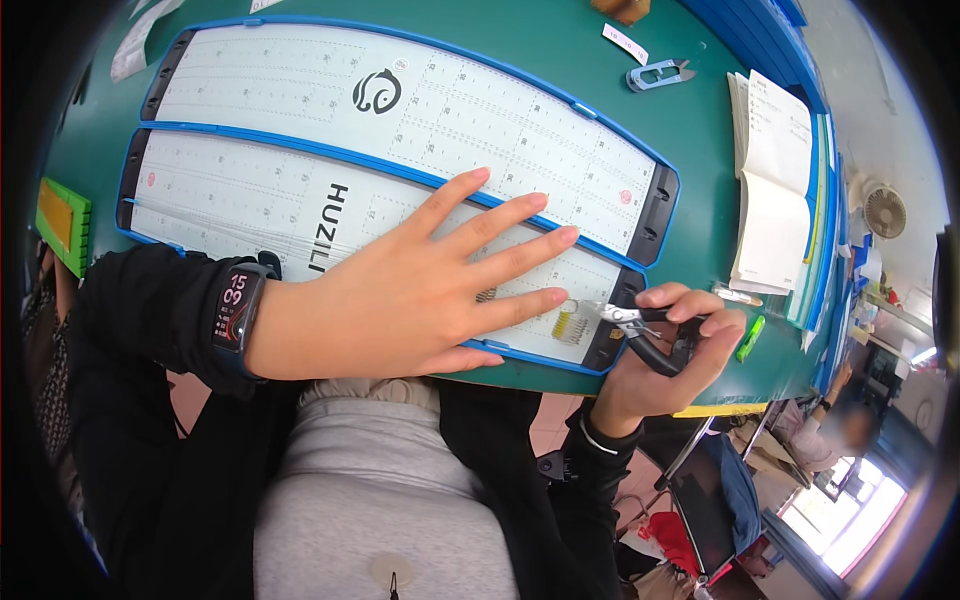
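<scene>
A long blue-framed case (pixel 370 160) lies unfolded on the table, its two white panels printed with grids and dark lettering. My left hand (pixel 420 285) is spread flat over the near panel, fingers apart, holding nothing. Fine pale lines run along that panel from its left end and pass under the hand. My right hand (pixel 665 375) grips pliers (pixel 655 352) with dark handles, at the panel's right end. Their metal jaws reach over the black end strip (pixel 607 345). Beside the jaws sits a small yellowish coil (pixel 570 325); what the jaws touch is too small to tell.
At the back right lie blue thread snips (pixel 660 75) and a paper strip (pixel 625 43). An open notebook (pixel 775 180) is on the right, with a bright green object (pixel 750 338) nearer me. A green-yellow box (pixel 63 225) stands at the left edge. A person (pixel 835 435) is farther off.
</scene>
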A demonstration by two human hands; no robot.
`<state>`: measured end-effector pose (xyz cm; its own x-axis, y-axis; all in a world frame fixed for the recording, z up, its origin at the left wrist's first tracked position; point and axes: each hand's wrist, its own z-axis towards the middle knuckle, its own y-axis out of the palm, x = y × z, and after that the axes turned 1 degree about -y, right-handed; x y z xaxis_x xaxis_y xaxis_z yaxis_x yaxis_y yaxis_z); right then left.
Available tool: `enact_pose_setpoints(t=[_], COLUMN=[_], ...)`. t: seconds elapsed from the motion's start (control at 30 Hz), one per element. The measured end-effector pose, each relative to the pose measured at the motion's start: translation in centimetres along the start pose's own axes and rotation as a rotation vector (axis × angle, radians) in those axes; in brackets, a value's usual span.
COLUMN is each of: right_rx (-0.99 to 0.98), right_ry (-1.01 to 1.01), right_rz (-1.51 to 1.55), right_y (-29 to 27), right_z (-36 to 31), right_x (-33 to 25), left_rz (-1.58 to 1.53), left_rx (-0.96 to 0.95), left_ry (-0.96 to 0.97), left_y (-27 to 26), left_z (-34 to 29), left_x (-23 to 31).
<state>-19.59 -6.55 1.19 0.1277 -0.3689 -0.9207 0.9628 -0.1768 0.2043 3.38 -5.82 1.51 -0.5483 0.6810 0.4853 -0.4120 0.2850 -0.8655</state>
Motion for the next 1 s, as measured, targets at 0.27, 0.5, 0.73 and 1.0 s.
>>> enact_pose_setpoints(t=[0.27, 0.5, 0.73, 1.0], right_rx=[-0.095, 0.004, -0.094, -0.03], right_ry=[-0.249, -0.133, -0.17, 0.019], right_rz=[-0.376, -0.083, -0.315, 0.025], right_y=[0.7, 0.8, 1.1, 0.1], right_z=[-0.7, -0.5, -0.6, 0.3], right_x=[-0.4, -0.2, -0.5, -0.3], left_rz=[-0.014, -0.014, -0.024, -0.015], left_rx=[-0.017, -0.033, -0.03, -0.037], left_ry=[-0.01, -0.021, -0.015, -0.017], left_y=[-0.2, -0.3, -0.3, -0.3], left_z=[0.1, 0.1, 0.1, 0.3], left_x=[0.1, 0.2, 0.2, 0.3])
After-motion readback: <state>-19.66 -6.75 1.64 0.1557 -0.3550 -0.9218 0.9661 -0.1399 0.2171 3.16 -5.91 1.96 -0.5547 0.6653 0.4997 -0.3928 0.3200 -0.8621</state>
